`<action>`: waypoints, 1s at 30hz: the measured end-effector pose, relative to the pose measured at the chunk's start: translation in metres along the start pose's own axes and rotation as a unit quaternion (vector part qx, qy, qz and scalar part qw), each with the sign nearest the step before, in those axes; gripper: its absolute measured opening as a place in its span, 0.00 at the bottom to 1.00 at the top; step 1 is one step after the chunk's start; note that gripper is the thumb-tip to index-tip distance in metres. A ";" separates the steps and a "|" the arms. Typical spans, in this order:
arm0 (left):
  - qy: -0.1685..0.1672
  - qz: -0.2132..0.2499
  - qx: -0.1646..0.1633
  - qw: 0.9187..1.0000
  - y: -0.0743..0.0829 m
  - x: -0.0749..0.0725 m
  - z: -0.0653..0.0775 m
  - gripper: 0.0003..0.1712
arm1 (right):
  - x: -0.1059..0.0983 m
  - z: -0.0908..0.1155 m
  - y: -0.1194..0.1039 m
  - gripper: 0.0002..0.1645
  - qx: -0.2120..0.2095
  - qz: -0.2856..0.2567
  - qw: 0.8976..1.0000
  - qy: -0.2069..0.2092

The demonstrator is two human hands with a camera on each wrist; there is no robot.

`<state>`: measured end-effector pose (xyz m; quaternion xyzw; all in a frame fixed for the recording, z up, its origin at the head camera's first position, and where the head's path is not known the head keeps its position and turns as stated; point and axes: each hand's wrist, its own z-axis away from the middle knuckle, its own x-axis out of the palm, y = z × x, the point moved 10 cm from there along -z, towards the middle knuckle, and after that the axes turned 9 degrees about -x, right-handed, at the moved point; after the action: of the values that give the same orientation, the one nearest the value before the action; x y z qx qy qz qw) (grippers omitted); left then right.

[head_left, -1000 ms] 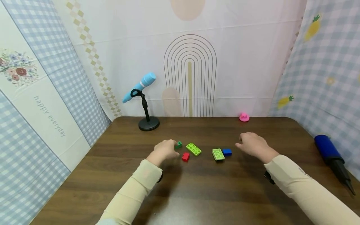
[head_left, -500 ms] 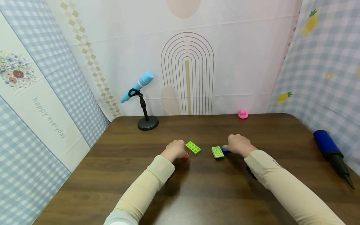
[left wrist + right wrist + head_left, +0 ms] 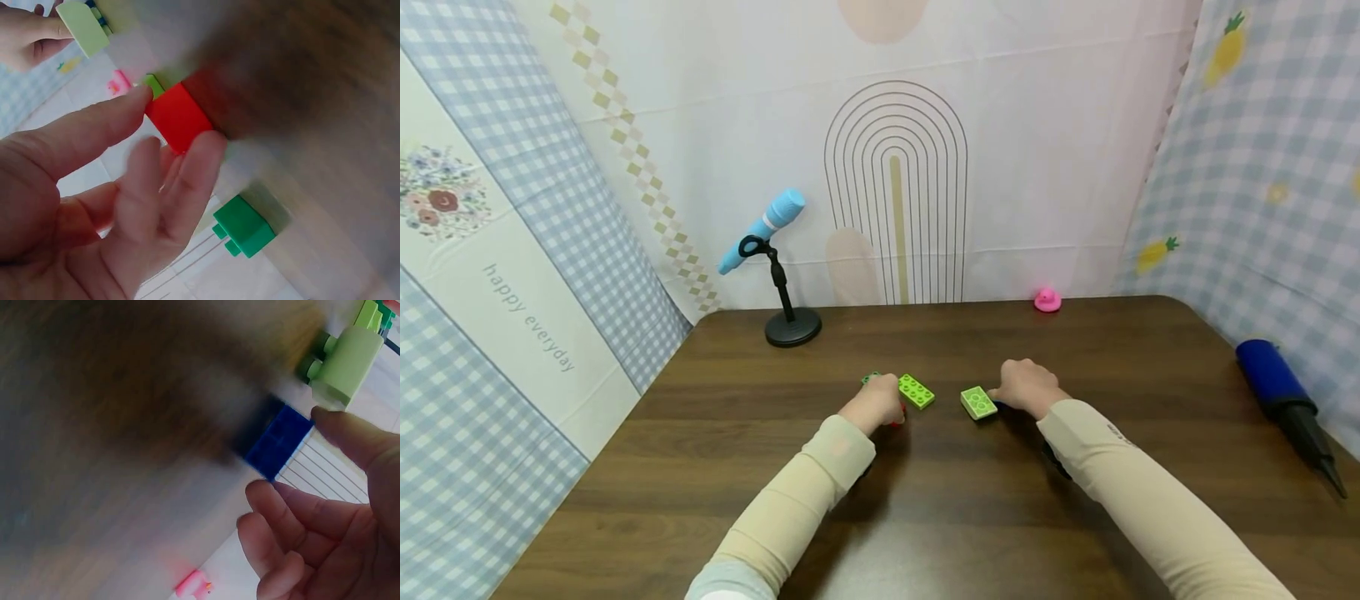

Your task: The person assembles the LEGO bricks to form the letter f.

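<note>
My left hand [image 3: 874, 404] pinches a small red toy brick [image 3: 181, 117] between thumb and fingertips, low over the table. Just beyond that hand is a dark green brick [image 3: 245, 226], mostly covered by the hand in the head view. A long lime-green brick [image 3: 917, 391] lies studs up to its right. My right hand [image 3: 1028, 388] has thumb and fingers at opposite sides of a blue brick [image 3: 278, 442], which is nearly hidden from the head camera. Left of the right thumb sits a light green brick [image 3: 978, 403], its studs facing down.
A blue toy microphone [image 3: 763, 229] rests in a black stand [image 3: 793, 327] at the back left. By the back edge sits a pink rubber duck [image 3: 1047, 300]. A blue and black hand pump [image 3: 1288, 412] lies along the right side of the wooden table [image 3: 970, 517].
My left hand has moved right, from beside the green brick to the red one, and now pinches it. The right hand has come left and down onto the blue brick.
</note>
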<state>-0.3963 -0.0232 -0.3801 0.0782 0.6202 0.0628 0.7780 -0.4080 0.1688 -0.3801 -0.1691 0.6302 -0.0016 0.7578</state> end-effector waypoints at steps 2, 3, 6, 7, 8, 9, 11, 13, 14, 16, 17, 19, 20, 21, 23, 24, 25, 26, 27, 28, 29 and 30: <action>0.004 -0.005 0.003 1.000 0.003 0.001 -0.002 0.11 | 0.000 0.000 -0.001 0.16 0.001 0.000 1.000 0.003; 0.006 -0.009 0.005 1.000 0.004 0.001 -0.002 0.11 | 0.000 0.000 -0.001 0.16 0.001 -0.002 1.000 0.004; 0.012 -0.013 0.014 1.000 0.009 0.001 -0.003 0.12 | 0.001 -0.001 -0.002 0.14 0.000 -0.008 1.000 0.001; 0.013 -0.009 0.015 1.000 0.011 0.001 -0.003 0.12 | 0.001 -0.001 -0.003 0.13 -0.002 -0.009 1.000 -0.001; 0.015 -0.009 0.017 1.000 0.012 0.001 -0.003 0.13 | 0.001 -0.001 -0.004 0.13 -0.005 -0.011 1.000 -0.004; 0.015 -0.009 0.019 1.000 0.014 0.001 -0.002 0.13 | 0.002 -0.001 -0.004 0.13 -0.006 -0.013 1.000 -0.005; 0.016 -0.009 0.024 1.000 0.016 0.002 0.000 0.16 | 0.001 0.000 -0.003 0.14 -0.008 -0.018 1.000 -0.006; 0.019 -0.013 0.029 0.999 0.019 0.004 0.002 0.17 | 0.000 0.001 -0.002 0.16 -0.009 -0.028 1.000 -0.001; 0.021 -0.014 0.033 0.999 0.019 0.004 0.003 0.17 | -0.002 0.002 -0.002 0.16 -0.009 -0.033 0.999 0.002; 0.022 -0.004 0.039 0.999 0.020 0.005 0.006 0.17 | -0.004 0.003 0.000 0.17 -0.008 -0.045 0.999 0.010; 0.020 0.002 0.041 0.999 0.020 0.005 0.007 0.17 | -0.006 0.004 0.001 0.18 -0.010 -0.052 0.999 0.014; 0.002 0.015 0.045 0.999 0.018 0.005 0.010 0.18 | -0.009 0.005 0.001 0.18 -0.017 -0.060 0.998 0.020; -0.010 0.019 0.048 0.999 0.018 0.006 0.011 0.18 | -0.010 0.005 0.000 0.18 -0.020 -0.063 0.998 0.021; -0.023 0.018 0.054 0.998 0.018 0.006 0.013 0.19 | -0.011 0.006 0.000 0.18 -0.025 -0.066 0.997 0.022; -0.043 0.007 0.069 0.997 0.019 0.006 0.015 0.22 | -0.013 0.006 -0.001 0.16 -0.034 -0.069 0.997 0.023; -0.051 0.003 0.077 0.996 0.020 0.006 0.017 0.24 | -0.013 0.007 -0.002 0.16 -0.037 -0.069 0.997 0.023; -0.053 -0.003 0.087 0.995 0.021 0.006 0.018 0.25 | -0.014 0.007 -0.004 0.17 -0.044 -0.070 0.996 0.022; -0.054 -0.011 0.095 0.994 0.022 0.005 0.018 0.25 | -0.014 0.007 -0.005 0.18 -0.049 -0.069 0.996 0.022; -0.053 -0.015 0.100 0.993 0.022 0.005 0.019 0.25 | -0.015 0.008 -0.008 0.19 -0.057 -0.069 0.996 0.022; -0.053 -0.017 0.103 0.993 0.023 0.006 0.020 0.24 | -0.015 0.008 -0.011 0.20 -0.064 -0.069 0.995 0.023; -0.053 -0.018 0.104 0.993 0.023 0.006 0.020 0.23 | -0.015 0.009 -0.013 0.20 -0.071 -0.070 0.995 0.023; -0.051 -0.020 0.106 0.993 0.024 0.007 0.020 0.22 | -0.015 0.009 -0.017 0.21 -0.080 -0.072 0.994 0.022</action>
<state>-0.3752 0.0005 -0.3773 0.1506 0.5846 -0.0226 0.7969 -0.3988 0.1584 -0.3600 -0.2746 0.6307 -0.0095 0.7258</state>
